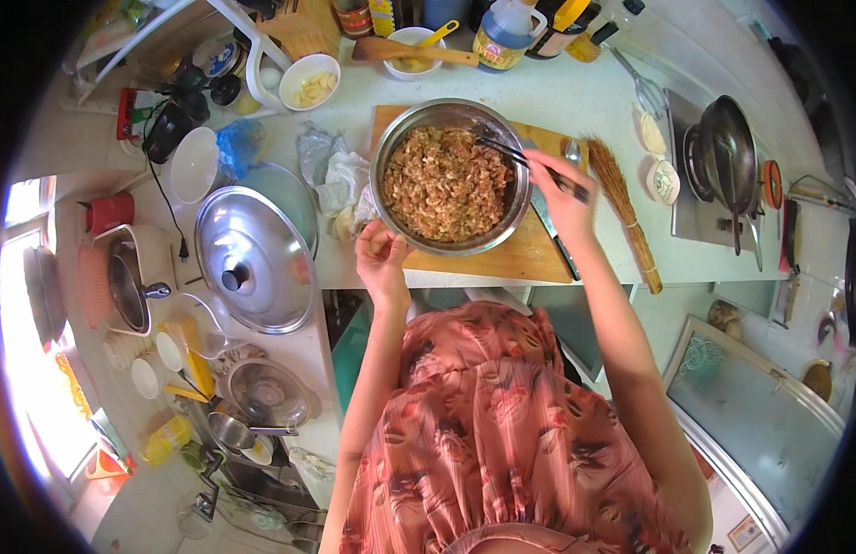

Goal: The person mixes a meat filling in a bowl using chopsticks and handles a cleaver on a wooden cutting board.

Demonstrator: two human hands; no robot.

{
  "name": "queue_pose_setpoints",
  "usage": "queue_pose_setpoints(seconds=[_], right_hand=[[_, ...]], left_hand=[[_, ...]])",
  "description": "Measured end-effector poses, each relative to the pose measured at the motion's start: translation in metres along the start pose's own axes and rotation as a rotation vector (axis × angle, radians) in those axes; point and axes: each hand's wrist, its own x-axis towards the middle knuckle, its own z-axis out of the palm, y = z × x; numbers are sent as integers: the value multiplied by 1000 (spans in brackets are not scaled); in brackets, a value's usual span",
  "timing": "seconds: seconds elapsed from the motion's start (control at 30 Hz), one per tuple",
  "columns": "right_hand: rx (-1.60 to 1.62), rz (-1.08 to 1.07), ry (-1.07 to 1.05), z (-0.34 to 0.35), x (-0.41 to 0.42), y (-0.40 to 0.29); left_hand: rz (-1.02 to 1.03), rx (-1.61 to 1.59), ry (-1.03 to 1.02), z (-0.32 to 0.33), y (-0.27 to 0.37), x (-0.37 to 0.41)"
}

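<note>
A steel mixing bowl (453, 248) full of minced filling (445, 181) rests on a wooden cutting board (497, 266). My left hand (383, 263) pinches the bowl's rim at its lower left. In my right hand (563, 201) are dark chopsticks (507, 150), their tips reaching into the bowl at the upper right edge of the filling. Partly hidden under the bowl and my right hand, a knife (547, 220) lies on the board. A metal spoon (573, 151) lies near the board's upper right.
A straw brush (625, 208) lies right of the board, before a stove with a wok (727, 152). Crumpled plastic bags (345, 176) and a large steel lid (255, 260) are at left. Behind stand a bowl of garlic (310, 82), a wooden spatula (414, 52) across another bowl, and a sauce jug (503, 38).
</note>
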Motion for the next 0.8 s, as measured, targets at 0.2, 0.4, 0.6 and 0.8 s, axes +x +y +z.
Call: queue_pose_setpoints(seconds=[0.2, 0.4, 0.6, 0.8], right_hand=[[-54, -157, -319, 33, -17, -20], [-65, -86, -312, -14, -8, -42], [10, -131, -365, 32, 27, -10], [-182, -204, -618, -16, -9, -51]], left_hand=[[-7, 14, 3, -1, 0, 1], [-6, 59, 29, -6, 4, 6], [19, 75, 26, -3, 11, 18], [60, 94, 50, -15, 18, 48]])
